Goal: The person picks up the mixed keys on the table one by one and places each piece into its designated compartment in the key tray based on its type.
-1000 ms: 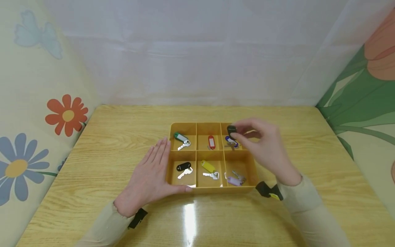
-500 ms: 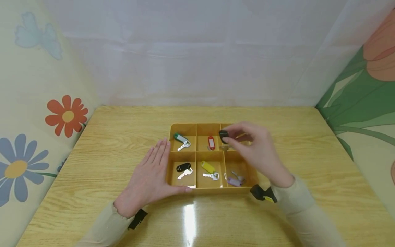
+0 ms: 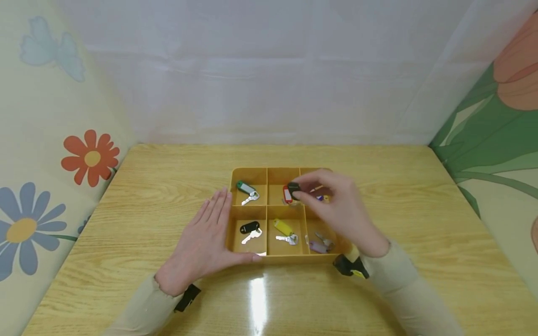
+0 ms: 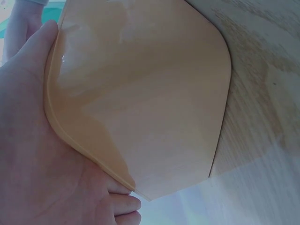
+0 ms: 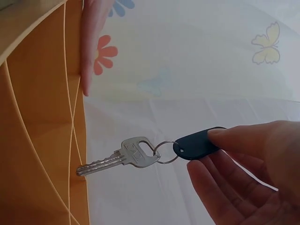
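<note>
My right hand pinches a dark key tag between thumb and fingers, above the back middle compartment of the orange divided tray. In the right wrist view a silver key hangs from the tag's ring, pointing toward the tray dividers. Below the tag lies a red key tag, partly covered by it. My left hand rests against the tray's left side, fingers straight, thumb along the front rim. The left wrist view shows the thumb on the rim and the tray's outer wall.
Other tagged keys lie in the tray: green tag back left, black tag front left, yellow tag front middle, lilac tag front right. A blue tag is mostly hidden by my right hand. The wooden table surrounds the tray.
My right hand has moved left with the dark key tag, from over the back right compartment to over the back middle one. The left hand has stayed still.
</note>
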The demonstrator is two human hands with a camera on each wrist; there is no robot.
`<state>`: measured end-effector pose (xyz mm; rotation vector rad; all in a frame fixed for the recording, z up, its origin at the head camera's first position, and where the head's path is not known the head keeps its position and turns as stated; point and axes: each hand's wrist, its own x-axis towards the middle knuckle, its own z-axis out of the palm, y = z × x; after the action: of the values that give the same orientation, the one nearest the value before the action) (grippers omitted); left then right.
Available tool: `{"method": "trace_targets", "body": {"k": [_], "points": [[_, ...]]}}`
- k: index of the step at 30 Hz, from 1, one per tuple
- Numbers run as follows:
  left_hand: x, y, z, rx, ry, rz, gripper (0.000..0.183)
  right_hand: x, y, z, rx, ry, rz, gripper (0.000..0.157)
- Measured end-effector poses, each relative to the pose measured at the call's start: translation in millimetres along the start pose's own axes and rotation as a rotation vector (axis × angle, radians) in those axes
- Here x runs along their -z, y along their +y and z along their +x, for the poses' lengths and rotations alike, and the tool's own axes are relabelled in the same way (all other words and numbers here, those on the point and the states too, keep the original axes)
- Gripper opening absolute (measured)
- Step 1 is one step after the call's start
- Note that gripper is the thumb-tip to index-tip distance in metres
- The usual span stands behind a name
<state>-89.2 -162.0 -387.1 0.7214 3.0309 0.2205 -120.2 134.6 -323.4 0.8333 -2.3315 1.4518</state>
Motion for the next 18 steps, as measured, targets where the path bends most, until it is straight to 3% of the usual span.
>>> {"method": "trace_targets", "body": {"k": [18], "points": [[0.7,0.2,0.5,0.003,-0.008,0.001,0.144,-15.8,1,-2,0.001,-0.027,0.05,0.021]]}}
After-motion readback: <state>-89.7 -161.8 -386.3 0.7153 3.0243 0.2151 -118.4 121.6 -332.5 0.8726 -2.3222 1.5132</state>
